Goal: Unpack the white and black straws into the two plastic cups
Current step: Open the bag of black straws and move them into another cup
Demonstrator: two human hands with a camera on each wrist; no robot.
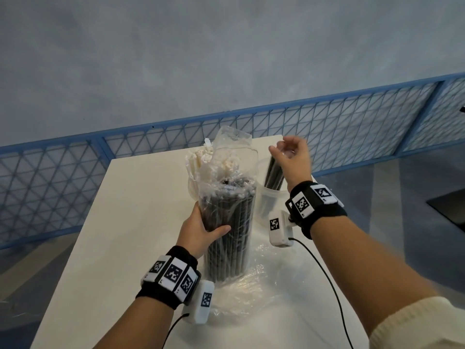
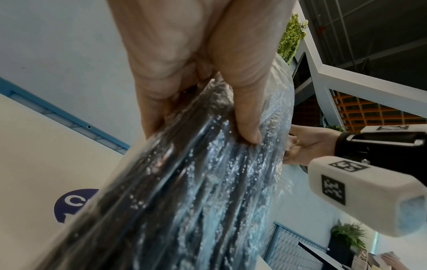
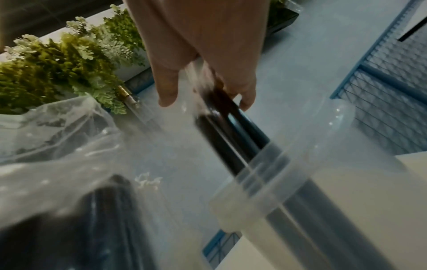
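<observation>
My left hand grips the straw bag; my right hand pinches a few straws.
They stand in the cup, just right of the upright bag.

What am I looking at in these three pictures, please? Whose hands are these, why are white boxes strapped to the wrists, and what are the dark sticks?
There is no machine here: a person works with two bare hands. The wide picture comes from a camera worn on the head. The other two come from small cameras on the wrists, the white boxes that you noticed. On the white table a plastic bag of black straws stands upright, and the left hand grips it. Behind it is a bag of white straws. The right hand holds a few black straws, whose lower ends are already inside a clear cup.
</observation>
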